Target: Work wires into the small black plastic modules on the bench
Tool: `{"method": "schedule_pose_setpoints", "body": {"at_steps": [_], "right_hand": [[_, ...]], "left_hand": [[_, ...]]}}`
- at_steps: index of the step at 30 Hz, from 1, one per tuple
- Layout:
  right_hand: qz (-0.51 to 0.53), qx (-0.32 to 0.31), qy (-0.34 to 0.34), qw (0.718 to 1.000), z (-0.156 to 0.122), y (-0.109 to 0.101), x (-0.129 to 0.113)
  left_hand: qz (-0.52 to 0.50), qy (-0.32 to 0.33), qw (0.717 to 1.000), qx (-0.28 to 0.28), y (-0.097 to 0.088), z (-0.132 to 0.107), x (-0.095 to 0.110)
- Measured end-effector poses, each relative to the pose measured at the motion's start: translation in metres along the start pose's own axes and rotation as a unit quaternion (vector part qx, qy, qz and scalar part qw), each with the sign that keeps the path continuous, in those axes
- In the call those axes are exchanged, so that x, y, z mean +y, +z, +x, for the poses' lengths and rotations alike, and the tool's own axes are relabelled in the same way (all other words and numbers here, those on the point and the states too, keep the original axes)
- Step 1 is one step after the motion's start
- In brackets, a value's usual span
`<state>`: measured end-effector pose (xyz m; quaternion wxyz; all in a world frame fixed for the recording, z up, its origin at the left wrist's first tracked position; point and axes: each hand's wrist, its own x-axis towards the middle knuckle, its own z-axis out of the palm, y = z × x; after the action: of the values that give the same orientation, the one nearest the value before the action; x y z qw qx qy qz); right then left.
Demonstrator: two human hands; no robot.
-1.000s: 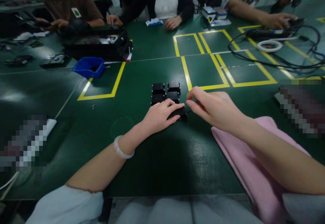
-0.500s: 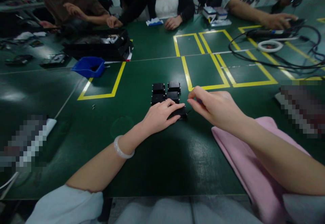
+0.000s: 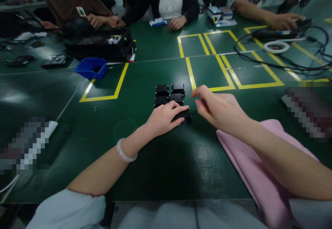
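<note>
Several small black box-shaped parts (image 3: pixel 169 94) sit in a tight cluster on the green table (image 3: pixel 155 159). My left hand (image 3: pixel 163 118) lies over the nearest black part (image 3: pixel 184 115), fingers pressed down on it. My right hand (image 3: pixel 219 108) hovers just right of that part, fingers curled around a thin dark tool (image 3: pixel 197 108) whose tip points at the part's right side. A pale bangle (image 3: pixel 124 151) circles my left wrist.
A pink cloth (image 3: pixel 254 173) lies under my right forearm. A blue bin (image 3: pixel 91 67) and a black tray (image 3: pixel 101 47) stand at the back left. Yellow tape outlines (image 3: pixel 207 66), black cables (image 3: pixel 285 61) and a white ring (image 3: pixel 275 46) lie at the right. Other people sit across the table.
My right hand has lifted slightly and its fingers have shifted on the thin tool. My left hand stays on the black part. A person at the far left moved their arms.
</note>
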<state>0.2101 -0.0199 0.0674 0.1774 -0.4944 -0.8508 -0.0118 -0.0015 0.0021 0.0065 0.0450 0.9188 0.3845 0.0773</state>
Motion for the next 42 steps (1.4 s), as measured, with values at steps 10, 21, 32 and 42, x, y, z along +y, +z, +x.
{"method": "schedule_pose_setpoints", "body": {"at_steps": [10, 21, 32, 42], "right_hand": [[0.012, -0.010, 0.002, 1.000, -0.0006, -0.0008, -0.0004], [0.008, -0.007, -0.001, 1.000, 0.0005, -0.0001, -0.0007], [0.012, -0.019, 0.002, 1.000, 0.0002, -0.0012, 0.0012], [0.006, -0.027, 0.002, 1.000, -0.0008, -0.0019, 0.0014]], "left_hand": [[-0.002, 0.001, 1.000, 0.002, 0.0006, -0.0003, -0.0001], [-0.012, 0.003, 1.000, 0.007, 0.0013, -0.0001, -0.0007], [-0.012, -0.001, 1.000, 0.003, 0.0009, -0.0007, -0.0005], [-0.012, 0.000, 1.000, 0.004, 0.0011, -0.0003, -0.0008]]}}
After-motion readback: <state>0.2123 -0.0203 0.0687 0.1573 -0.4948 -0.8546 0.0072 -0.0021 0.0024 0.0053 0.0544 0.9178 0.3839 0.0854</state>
